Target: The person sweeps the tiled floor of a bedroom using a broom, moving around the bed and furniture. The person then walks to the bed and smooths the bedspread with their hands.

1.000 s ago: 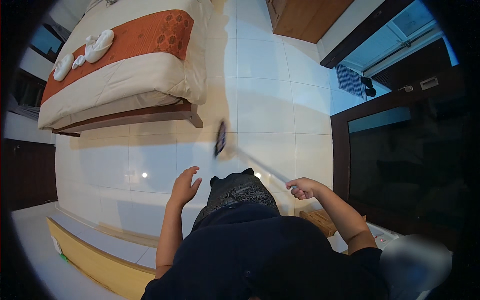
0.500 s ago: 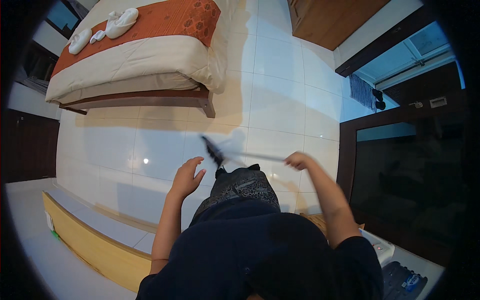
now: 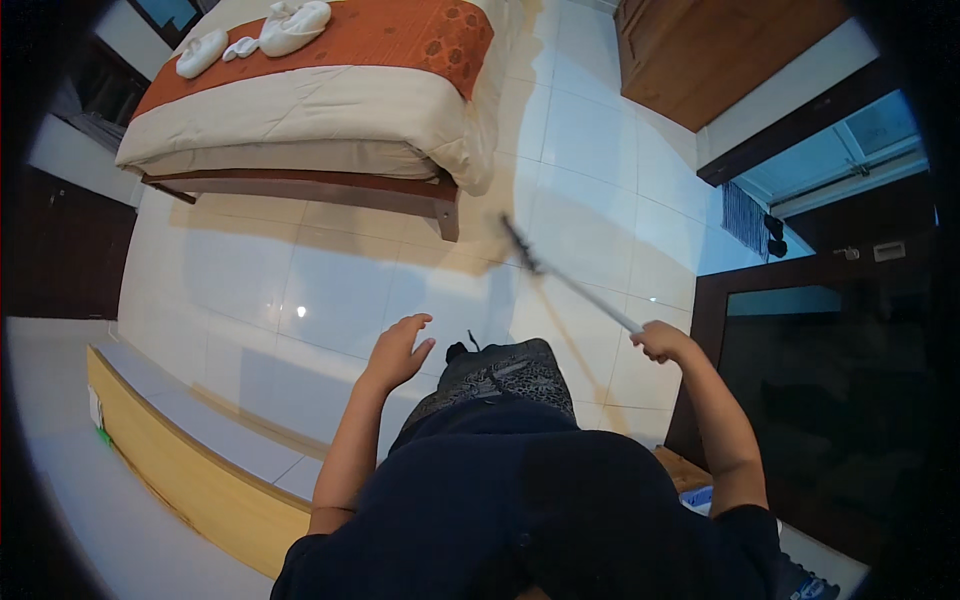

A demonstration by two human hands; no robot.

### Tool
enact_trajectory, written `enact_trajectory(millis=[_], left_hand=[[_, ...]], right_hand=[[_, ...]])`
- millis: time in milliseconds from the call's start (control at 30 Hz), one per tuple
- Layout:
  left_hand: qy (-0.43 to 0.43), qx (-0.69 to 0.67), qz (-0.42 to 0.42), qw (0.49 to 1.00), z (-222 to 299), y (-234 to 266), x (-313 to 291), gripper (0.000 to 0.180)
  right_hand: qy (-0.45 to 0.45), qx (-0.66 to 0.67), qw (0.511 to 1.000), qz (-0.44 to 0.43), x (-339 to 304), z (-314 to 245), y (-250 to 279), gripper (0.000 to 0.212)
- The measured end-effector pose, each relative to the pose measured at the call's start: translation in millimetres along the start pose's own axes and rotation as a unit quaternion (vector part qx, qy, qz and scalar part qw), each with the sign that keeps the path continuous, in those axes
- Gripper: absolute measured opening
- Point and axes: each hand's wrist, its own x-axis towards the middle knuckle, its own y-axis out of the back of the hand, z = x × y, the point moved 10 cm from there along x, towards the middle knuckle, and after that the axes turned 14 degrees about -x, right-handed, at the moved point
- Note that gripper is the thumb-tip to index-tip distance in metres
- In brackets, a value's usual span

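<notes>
My right hand (image 3: 663, 342) is closed round the end of the grey handle of a broom (image 3: 592, 297). The handle slants away to the left, down to a narrow dark head (image 3: 521, 244) at the tiled floor, right of the bed's near corner leg. Nothing is in my left hand (image 3: 398, 353), which hovers in front of my body with its fingers stretched and the thumb apart. My dark patterned trousers (image 3: 500, 375) show between the two arms.
The bed (image 3: 290, 115) on its brown wooden frame stands far left, with folded white towels (image 3: 293, 28) on an orange runner. At right are a wooden cabinet (image 3: 700, 60), a doorway mat (image 3: 745, 220) and a dark glazed door (image 3: 800, 400). A yellowish board (image 3: 190, 450) runs along the near left.
The broom head has swung from in front of my feet away and to the right. My right hand has moved right and slightly nearer. The view has shifted; my left hand keeps its pose.
</notes>
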Motion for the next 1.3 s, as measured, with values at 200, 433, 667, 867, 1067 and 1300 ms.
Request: enact_trajectory(millis=[200, 433, 667, 867, 1067, 1300], left_hand=[[-0.016, -0.01, -0.019, 1.0, -3.4, -10.1, 13.4, 0.032], [0.0, 0.008, -0.027, 1.0, 11.7, -11.0, 55.9, 0.031], [0.037, 0.001, -0.03, 0.999, 26.8, -25.5, 119.8, 0.03], [0.011, 0.008, -0.053, 0.999, 76.3, -51.8, 212.2, 0.03], [-0.01, -0.006, -0.026, 1.0, 132.5, -67.1, 283.2, 0.032], [-0.031, 0.015, -0.068, 0.997, 152.4, -97.7, 328.4, 0.033]], right_hand=[[0.359, -0.197, 0.908, -0.089, -12.6, -118.1, -77.4, 0.014], [0.102, -0.033, 0.98, -0.166, 102.2, -179.4, -186.2, 0.027], [0.027, 0.06, 0.997, -0.044, 171.3, -4.2, 89.9, 0.023], [-0.028, -0.081, 0.97, 0.226, 208.2, 67.0, 247.3, 0.026], [-0.039, 0.099, 0.981, 0.162, 183.3, 45.9, 236.3, 0.037], [0.039, 0.383, 0.907, -0.17, 165.9, 0.4, 150.2, 0.027]])
